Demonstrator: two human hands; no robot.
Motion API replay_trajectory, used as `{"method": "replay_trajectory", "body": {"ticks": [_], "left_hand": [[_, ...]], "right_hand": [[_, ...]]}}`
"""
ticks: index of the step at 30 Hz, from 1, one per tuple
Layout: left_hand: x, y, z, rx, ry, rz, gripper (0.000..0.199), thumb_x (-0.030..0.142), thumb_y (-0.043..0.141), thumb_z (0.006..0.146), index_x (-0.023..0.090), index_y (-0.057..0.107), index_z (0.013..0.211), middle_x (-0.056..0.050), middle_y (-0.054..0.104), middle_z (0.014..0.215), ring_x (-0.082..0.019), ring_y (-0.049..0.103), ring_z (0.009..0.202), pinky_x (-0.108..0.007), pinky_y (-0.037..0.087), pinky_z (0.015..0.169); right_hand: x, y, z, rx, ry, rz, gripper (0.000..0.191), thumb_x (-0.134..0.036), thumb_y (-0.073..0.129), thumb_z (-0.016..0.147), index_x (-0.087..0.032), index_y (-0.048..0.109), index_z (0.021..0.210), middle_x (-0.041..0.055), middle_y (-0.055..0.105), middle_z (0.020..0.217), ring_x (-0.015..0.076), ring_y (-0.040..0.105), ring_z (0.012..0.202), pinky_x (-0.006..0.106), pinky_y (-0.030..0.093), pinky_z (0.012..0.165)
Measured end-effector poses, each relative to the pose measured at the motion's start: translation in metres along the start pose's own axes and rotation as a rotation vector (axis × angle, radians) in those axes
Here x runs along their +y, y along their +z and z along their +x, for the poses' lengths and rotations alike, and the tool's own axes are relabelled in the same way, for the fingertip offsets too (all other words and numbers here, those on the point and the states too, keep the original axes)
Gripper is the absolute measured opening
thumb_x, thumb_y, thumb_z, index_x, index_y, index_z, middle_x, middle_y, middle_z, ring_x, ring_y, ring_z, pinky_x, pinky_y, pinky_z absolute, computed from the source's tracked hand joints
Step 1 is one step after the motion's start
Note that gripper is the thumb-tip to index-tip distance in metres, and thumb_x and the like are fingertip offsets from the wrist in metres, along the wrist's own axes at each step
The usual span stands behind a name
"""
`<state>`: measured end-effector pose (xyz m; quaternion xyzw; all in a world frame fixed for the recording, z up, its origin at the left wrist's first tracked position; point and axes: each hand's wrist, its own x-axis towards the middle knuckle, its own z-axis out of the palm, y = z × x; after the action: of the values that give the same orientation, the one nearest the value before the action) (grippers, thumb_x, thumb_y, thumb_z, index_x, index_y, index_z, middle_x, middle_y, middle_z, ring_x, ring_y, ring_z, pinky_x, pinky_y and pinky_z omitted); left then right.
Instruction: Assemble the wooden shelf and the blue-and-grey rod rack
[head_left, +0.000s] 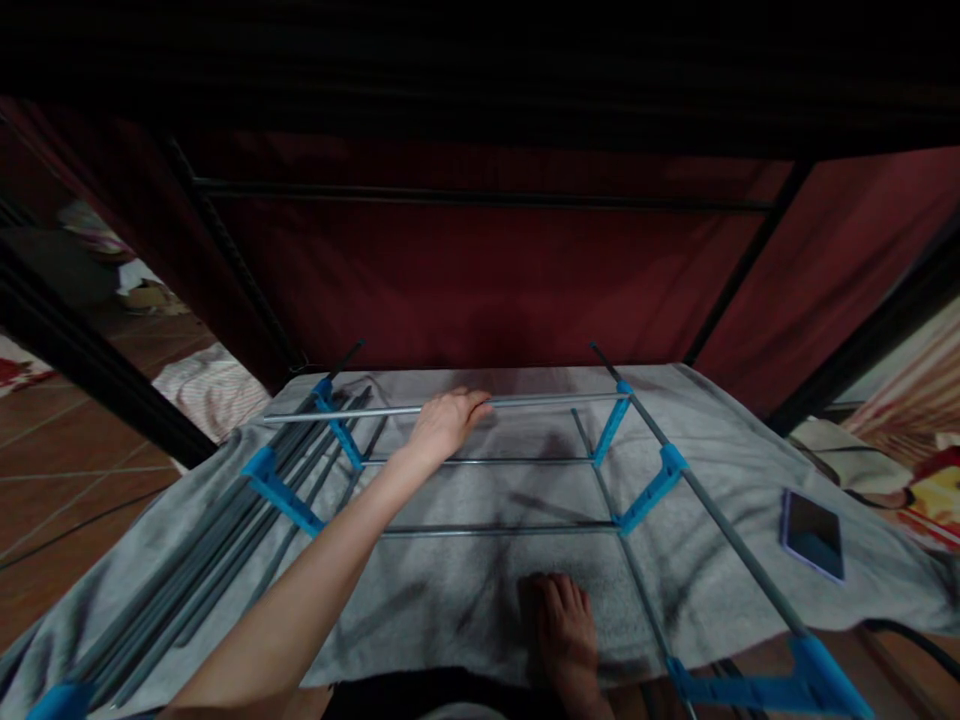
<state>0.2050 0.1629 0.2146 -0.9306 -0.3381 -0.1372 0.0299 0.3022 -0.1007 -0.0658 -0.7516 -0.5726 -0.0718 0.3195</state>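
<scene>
My left hand (448, 420) is closed around a thin grey metal tube (555, 401) that runs across the frame. The tube's right end meets a blue plastic connector (613, 425). Its left end sticks out past another blue connector (337, 425), and I cannot tell whether it touches that one. Two lower crossbars, a middle tube (517, 461) and a nearer tube (502, 529), span between the blue connectors. My right hand (566, 630) rests on the grey cloth (465, 590) near my body, fingers loosely laid out, holding nothing.
Several loose grey tubes (217, 545) lie bundled on the left. A phone (812, 533) lies at the right. A dark bed-like frame (480, 197) with red fabric (480, 280) stands at the back. Tiled floor (90, 450) shows at the left, with a cable (90, 522).
</scene>
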Motion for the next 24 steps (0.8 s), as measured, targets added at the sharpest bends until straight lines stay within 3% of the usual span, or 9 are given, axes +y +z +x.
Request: {"method": "replay_trajectory", "body": {"ticks": [6,10,13,17,21,24], "left_hand": [[0.023,0.007,-0.029,0.046,0.065,0.096,0.024,0.024,0.037,0.097,0.019,0.061,0.099,-0.006,0.061,0.092,-0.019,0.06,0.084,-0.03,0.043,0.076],[0.03,0.014,-0.039,0.093,0.022,0.115,0.022,0.017,0.038,0.095,0.016,0.059,0.099,-0.006,0.06,0.089,-0.02,0.057,0.083,-0.032,0.041,0.076],[0.034,0.017,-0.041,0.127,-0.021,0.114,0.026,0.021,0.037,0.096,0.018,0.059,0.108,-0.007,0.059,0.088,-0.021,0.056,0.083,-0.034,0.039,0.076],[0.042,0.02,-0.04,0.111,-0.051,0.086,0.028,0.032,0.038,0.097,0.022,0.061,0.111,-0.006,0.059,0.086,-0.023,0.056,0.083,-0.035,0.039,0.075],[0.047,0.028,-0.04,0.091,-0.025,0.099,0.03,0.015,0.041,0.093,0.017,0.057,0.118,-0.009,0.06,0.095,-0.023,0.055,0.088,-0.036,0.038,0.079],[0.049,0.03,-0.039,0.09,-0.011,0.11,0.034,0.008,0.04,0.09,0.012,0.055,0.121,-0.011,0.06,0.1,-0.023,0.055,0.091,-0.037,0.038,0.08]], "right_hand": [[0.004,0.002,-0.001,0.005,0.022,0.058,0.025,-0.014,0.042,0.09,-0.027,0.059,0.104,0.0036,0.062,0.094,0.0209,0.057,0.09,0.037,0.042,0.081],[0.01,0.002,0.002,-0.023,0.078,0.209,0.025,-0.018,0.041,0.09,-0.027,0.062,0.1,0.0035,0.064,0.096,0.0204,0.058,0.09,0.036,0.044,0.08],[0.016,-0.004,0.011,-0.014,0.194,0.408,0.027,-0.02,0.038,0.091,-0.024,0.063,0.099,0.004,0.065,0.094,0.0186,0.06,0.087,0.033,0.047,0.077],[0.023,-0.021,0.033,0.053,0.301,0.567,0.024,-0.024,0.04,0.091,-0.021,0.062,0.1,0.0059,0.065,0.095,0.0187,0.062,0.089,0.033,0.049,0.08],[0.029,-0.041,0.066,0.181,0.304,0.544,0.022,-0.025,0.044,0.089,-0.022,0.063,0.1,0.0064,0.065,0.096,0.0195,0.06,0.092,0.036,0.047,0.085],[0.035,-0.053,0.099,0.278,0.3,0.492,0.029,-0.026,0.044,0.087,-0.021,0.058,0.112,0.0086,0.062,0.108,0.0205,0.057,0.101,0.039,0.046,0.09]]}}
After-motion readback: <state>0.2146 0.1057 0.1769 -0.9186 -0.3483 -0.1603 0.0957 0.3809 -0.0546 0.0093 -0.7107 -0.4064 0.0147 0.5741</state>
